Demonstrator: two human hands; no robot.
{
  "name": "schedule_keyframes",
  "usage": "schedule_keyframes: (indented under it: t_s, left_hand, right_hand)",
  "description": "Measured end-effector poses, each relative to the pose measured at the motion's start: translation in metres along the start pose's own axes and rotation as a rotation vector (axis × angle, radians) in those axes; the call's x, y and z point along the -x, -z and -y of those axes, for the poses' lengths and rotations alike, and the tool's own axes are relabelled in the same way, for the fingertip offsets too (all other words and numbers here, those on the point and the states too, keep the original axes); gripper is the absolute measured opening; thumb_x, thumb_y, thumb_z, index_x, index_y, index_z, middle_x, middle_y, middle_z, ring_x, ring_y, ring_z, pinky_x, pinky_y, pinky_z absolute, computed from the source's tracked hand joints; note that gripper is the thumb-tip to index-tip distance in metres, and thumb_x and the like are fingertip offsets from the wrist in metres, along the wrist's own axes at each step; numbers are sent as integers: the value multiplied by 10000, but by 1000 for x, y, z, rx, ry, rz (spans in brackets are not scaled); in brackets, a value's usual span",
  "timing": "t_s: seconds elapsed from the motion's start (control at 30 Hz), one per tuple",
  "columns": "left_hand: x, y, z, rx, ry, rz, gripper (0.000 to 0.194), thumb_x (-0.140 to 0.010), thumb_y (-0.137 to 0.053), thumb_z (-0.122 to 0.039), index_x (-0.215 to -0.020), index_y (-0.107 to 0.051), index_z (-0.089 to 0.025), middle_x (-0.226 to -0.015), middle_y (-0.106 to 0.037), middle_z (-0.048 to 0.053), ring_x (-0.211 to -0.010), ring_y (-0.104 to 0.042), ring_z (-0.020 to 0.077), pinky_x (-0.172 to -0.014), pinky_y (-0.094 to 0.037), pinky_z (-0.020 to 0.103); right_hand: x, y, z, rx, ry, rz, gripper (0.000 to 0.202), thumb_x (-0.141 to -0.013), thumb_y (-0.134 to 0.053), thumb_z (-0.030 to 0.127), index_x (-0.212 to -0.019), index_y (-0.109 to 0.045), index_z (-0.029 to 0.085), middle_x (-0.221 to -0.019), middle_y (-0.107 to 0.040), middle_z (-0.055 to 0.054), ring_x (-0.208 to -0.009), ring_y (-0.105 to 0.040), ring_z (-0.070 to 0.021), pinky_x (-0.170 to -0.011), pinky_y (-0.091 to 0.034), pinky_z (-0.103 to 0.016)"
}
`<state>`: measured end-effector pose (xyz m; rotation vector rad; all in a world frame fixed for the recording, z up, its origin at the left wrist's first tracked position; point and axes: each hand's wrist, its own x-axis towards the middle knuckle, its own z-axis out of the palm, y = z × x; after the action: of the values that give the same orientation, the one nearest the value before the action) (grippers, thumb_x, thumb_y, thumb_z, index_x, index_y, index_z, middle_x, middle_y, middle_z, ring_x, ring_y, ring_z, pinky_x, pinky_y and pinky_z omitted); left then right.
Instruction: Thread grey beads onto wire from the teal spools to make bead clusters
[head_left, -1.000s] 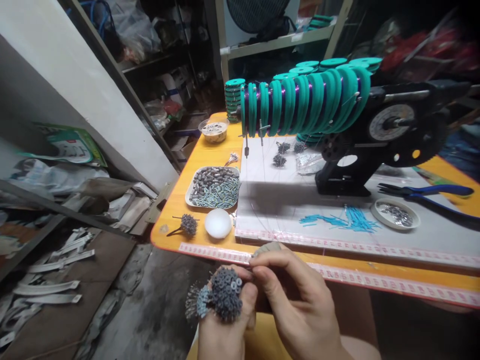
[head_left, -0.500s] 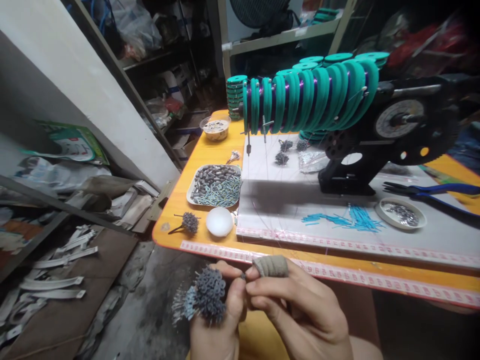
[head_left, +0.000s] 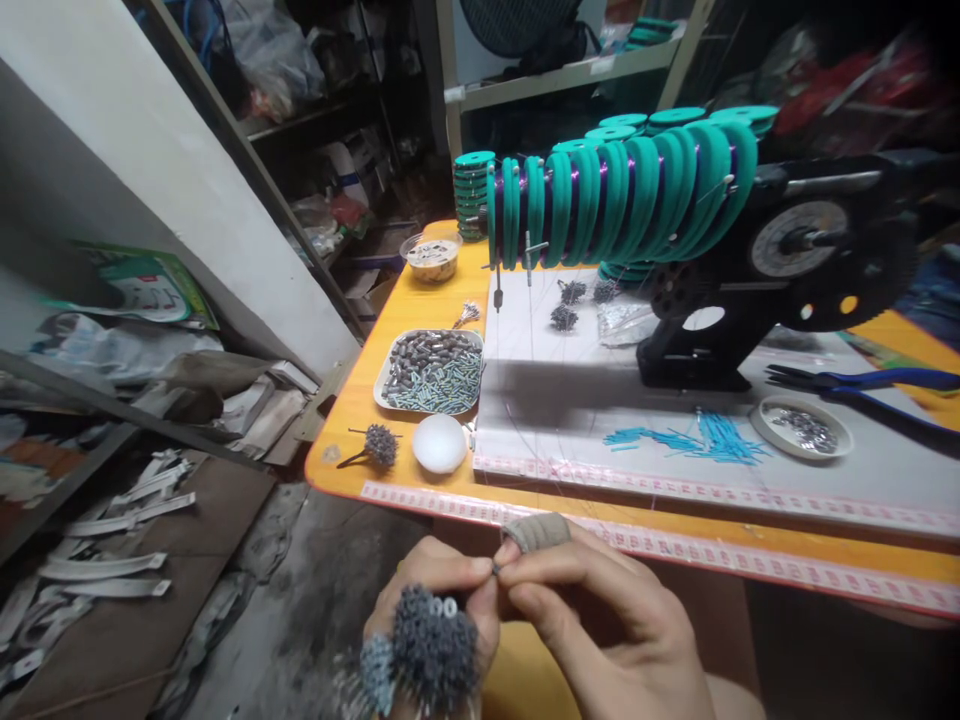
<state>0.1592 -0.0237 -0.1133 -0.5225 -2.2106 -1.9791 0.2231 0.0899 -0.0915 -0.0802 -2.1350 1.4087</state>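
Below the table's front edge, my left hand (head_left: 411, 572) and my right hand (head_left: 611, 625) meet fingertip to fingertip. A tiny dark bead-like piece (head_left: 495, 569) is pinched between the fingers of both hands. Cloth-like grey tape (head_left: 541, 533) wraps a finger of my right hand. Over the back of my left hand hangs a thick cluster of small dark grey beads (head_left: 433, 648) on thin wires, with two pale rings near its top. Beside it is a smaller light blue bunch (head_left: 376, 672). Fine threads run down toward my fingertips.
Green spools (head_left: 637, 195) sit on a black machine stand (head_left: 697, 370). A tray (head_left: 390, 404) of grey and blue pieces, a white dome-shaped object (head_left: 439, 444), blue tubes (head_left: 716, 438), a dish (head_left: 763, 432) of metal bits and pliers (head_left: 847, 378) lie on the table. A tape measure (head_left: 675, 549) lines its edge.
My left hand has turned, bringing the dark cluster lower and to the right, with pale rings now showing. My fingertips have dropped slightly and still pinch the small piece.
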Motion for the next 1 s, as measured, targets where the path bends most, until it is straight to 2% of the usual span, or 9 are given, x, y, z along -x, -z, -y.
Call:
schedule_keyframes:
  t_s: [0.07,0.1,0.27,0.43,0.63,0.73,0.9,0.97,1.0]
  left_hand:
    - [-2,-5,-6,-21,-184,-39,51,-756,-668,-174,-773,-620,-172,-664,-584,-43,-627,-558,-39,-635,-467,56]
    - [-2,-7,-9,-37,-246,-71,81,-756,-657,-126,-797,-620,-184,-659,-573,-55,-625,-539,-52,-638,-452,45]
    - [-7,-15,-24,-173,-382,-171,183,-699,-688,-40,-782,-609,-183,-661,-546,-77,-640,-507,-79,-662,-424,20]
    - [-9,-11,-28,-211,-430,-174,198,-664,-716,-25,-762,-630,-173,-698,-598,-68,-689,-546,-68,-703,-449,26]
    - [-13,-7,-29,-190,-525,-93,271,-613,-619,153,-733,-619,-90,-684,-601,-41,-694,-554,-67,-742,-461,34]
    - [-13,-9,-31,-181,-519,-68,268,-623,-617,140,-751,-610,-95,-680,-587,-48,-701,-545,-71,-745,-457,28]
    - [-13,-9,-24,-236,-492,-117,231,-654,-616,99,-726,-552,-111,-638,-527,-67,-662,-491,-86,-715,-420,8]
    - [-11,-4,-16,-191,-503,-16,216,-671,-627,63,-755,-544,-117,-649,-530,-64,-652,-496,-84,-687,-418,6]
    - [-9,-2,-13,-128,-447,48,189,-690,-638,23,-768,-538,-117,-661,-535,-58,-651,-508,-81,-673,-420,8]
  right_hand:
    - [1,-1,-1,-54,-72,36,204,-926,-514,155,-846,-678,65,-894,-571,-4,-844,-535,131,-783,-457,108]
    - [2,-2,-1,-85,-116,63,238,-943,-502,189,-842,-669,52,-882,-569,-13,-840,-534,128,-775,-454,107]
    - [1,2,-2,-230,-294,199,405,-985,-465,350,-831,-618,8,-873,-556,-48,-845,-527,115,-748,-443,109]
    - [0,7,-3,-325,-374,250,456,-979,-474,432,-881,-595,4,-959,-554,-57,-763,-464,131,-736,-443,107]
    - [1,12,-3,-398,-517,264,516,-928,-544,519,-894,-576,5,-920,-530,-55,-871,-512,109,-758,-445,123]
    - [1,14,-3,-402,-521,279,509,-930,-541,519,-914,-574,11,-921,-527,-51,-876,-522,114,-767,-445,135]
    - [-2,15,-4,-393,-518,279,509,-953,-505,514,-916,-557,9,-932,-530,-51,-919,-544,116,-808,-458,146]
    - [-4,15,-2,-392,-511,278,512,-955,-500,513,-903,-548,6,-920,-532,-48,-909,-547,119,-803,-459,147]
    - [-5,14,-1,-390,-501,273,515,-952,-505,510,-882,-541,0,-908,-534,-47,-891,-546,121,-787,-457,149]
